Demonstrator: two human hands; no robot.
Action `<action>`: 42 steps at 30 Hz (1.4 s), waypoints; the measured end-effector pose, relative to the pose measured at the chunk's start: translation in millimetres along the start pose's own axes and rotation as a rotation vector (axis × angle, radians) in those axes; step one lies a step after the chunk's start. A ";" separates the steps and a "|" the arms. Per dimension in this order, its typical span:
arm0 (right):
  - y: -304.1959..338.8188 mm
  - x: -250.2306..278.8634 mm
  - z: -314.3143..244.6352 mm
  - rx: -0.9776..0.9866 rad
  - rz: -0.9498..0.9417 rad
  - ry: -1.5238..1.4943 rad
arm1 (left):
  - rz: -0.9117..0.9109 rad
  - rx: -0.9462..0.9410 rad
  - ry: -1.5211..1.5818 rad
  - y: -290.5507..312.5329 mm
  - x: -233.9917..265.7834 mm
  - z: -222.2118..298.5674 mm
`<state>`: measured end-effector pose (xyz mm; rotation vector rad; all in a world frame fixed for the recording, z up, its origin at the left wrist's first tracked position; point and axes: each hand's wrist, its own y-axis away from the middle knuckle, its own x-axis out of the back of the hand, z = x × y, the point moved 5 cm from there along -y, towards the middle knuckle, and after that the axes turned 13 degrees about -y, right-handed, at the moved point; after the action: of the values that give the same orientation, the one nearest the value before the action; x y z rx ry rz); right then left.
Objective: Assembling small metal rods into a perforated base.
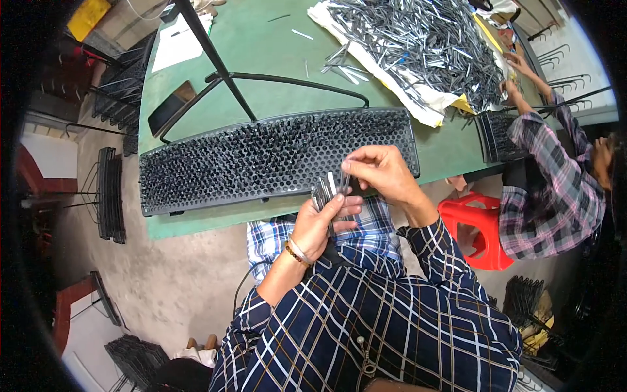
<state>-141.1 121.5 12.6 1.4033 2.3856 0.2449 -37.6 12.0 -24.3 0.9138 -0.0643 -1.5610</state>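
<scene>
My left hand (318, 225) grips a bundle of thin grey metal strips (328, 188), held upright over my lap. My right hand (381, 171) pinches the top of one strip in that bundle with thumb and fingertips. Just beyond both hands a long black perforated panel (261, 157) lies across the near edge of the green table (261, 39); its holes are filled with dark strips. A large heap of loose metal strips (424, 39) lies on white and yellow sheeting at the table's far right.
A black metal frame (287, 81) rests on the table behind the panel. A person in a plaid shirt (555, 189) works at a second panel (499, 134) on the right, beside a red plastic stool (480, 228). Stacked black racks (111, 193) stand on the floor at left.
</scene>
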 end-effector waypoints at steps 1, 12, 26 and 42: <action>-1.7 0.2 -4.1 0.072 0.060 -0.008 | 0.030 -0.014 0.026 -0.4 2.4 0.0; -26.1 -18.1 -25.1 0.673 0.158 0.357 | 0.009 0.021 0.051 -1.5 0.2 -8.1; -25.1 -20.8 -15.9 0.715 0.187 0.392 | 0.026 0.023 0.064 -1.6 4.6 -8.8; -19.6 -31.6 -18.6 0.921 0.152 0.504 | 0.024 0.024 0.081 -2.4 4.9 -12.5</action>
<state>-150.2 84.9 30.3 2.1023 2.9691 -0.6288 -31.9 14.0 -36.6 0.9909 -0.0369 -1.5024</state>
